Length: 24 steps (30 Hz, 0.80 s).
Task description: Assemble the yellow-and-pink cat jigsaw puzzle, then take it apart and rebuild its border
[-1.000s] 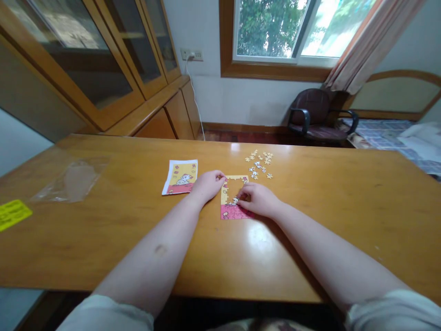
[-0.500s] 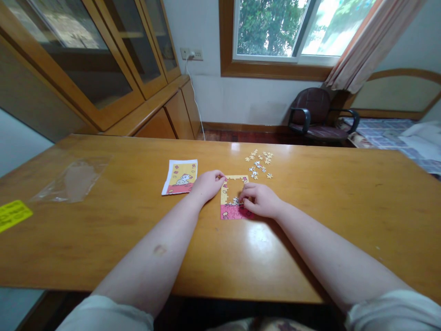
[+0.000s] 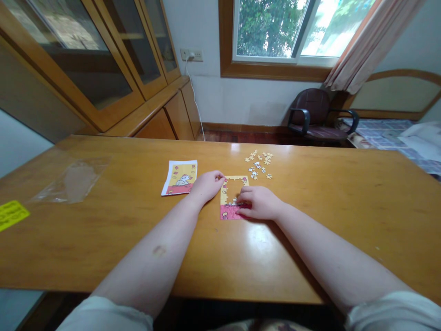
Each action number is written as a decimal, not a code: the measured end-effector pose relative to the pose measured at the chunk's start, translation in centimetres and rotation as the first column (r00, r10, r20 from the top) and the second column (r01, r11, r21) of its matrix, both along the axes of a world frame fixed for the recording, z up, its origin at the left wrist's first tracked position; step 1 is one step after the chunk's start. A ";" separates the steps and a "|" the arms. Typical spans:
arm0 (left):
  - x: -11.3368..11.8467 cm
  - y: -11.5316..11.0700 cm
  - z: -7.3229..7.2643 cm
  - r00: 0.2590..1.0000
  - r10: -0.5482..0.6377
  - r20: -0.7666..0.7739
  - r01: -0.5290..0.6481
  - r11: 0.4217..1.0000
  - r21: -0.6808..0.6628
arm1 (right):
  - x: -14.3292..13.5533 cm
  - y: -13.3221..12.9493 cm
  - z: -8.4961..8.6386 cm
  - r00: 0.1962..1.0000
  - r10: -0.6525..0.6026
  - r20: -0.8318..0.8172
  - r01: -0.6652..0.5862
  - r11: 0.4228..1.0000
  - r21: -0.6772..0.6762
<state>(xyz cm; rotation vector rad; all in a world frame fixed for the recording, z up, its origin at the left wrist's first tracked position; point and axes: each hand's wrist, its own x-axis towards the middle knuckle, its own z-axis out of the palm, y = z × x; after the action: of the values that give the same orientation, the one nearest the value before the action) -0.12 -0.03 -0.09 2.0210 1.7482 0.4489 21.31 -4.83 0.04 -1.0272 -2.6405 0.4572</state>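
A partly assembled puzzle (image 3: 231, 212) lies on the wooden table, pink along its bottom and yellow around an open middle. My left hand (image 3: 207, 185) rests at its upper left edge, fingers apart, holding nothing. Over the puzzle's right side is my right hand (image 3: 260, 202), its thumb and fingers spread apart, with the fingertips on the pieces near the lower middle; nothing shows between them. Loose pieces (image 3: 268, 157) are scattered behind the puzzle. A picture sheet (image 3: 179, 177) with a white cat on yellow and pink lies left of my left hand.
A clear plastic bag (image 3: 77, 180) lies on the left of the table (image 3: 138, 161), near a yellow label (image 3: 13, 215) at the left edge. Beyond the table stand a glass-door cabinet (image 3: 156, 103) and a dark armchair (image 3: 313, 110).
My right hand has shifted slightly left, and its thumb and fingers have spread wider over the puzzle. My left hand has stayed in place.
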 end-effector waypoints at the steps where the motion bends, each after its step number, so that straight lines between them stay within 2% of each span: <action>1: 0.0 0.0 0.0 1.000 0.002 -0.001 -0.002 1.000 0.000 | 0.0 0.0 0.0 1.000 0.003 -0.003 -0.003 1.000 0.002; 7: 0.0 0.0 -0.1 1.000 -0.003 0.006 0.003 1.000 0.000 | -0.1 -0.2 0.4 0.999 0.042 -0.021 -0.042 0.999 0.003; 21: -0.1 0.1 -0.3 1.000 -0.011 0.013 0.011 1.000 0.005 | -0.2 -0.3 0.7 0.999 0.035 0.014 -0.035 0.999 -0.017; 23: -0.1 0.1 -0.3 1.000 -0.014 0.013 0.014 1.000 0.008 | -0.2 -0.1 0.6 0.999 -0.047 0.003 0.047 0.999 0.023; 24: -0.2 0.1 -0.3 1.000 -0.014 0.012 0.014 1.000 0.010 | 0.0 0.1 0.5 0.991 -0.136 -0.006 0.136 0.989 0.054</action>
<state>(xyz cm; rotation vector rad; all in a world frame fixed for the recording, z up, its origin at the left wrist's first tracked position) -0.27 0.06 -0.43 2.0319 1.7266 0.4651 21.26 -4.72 0.52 -1.1798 -2.5450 0.3538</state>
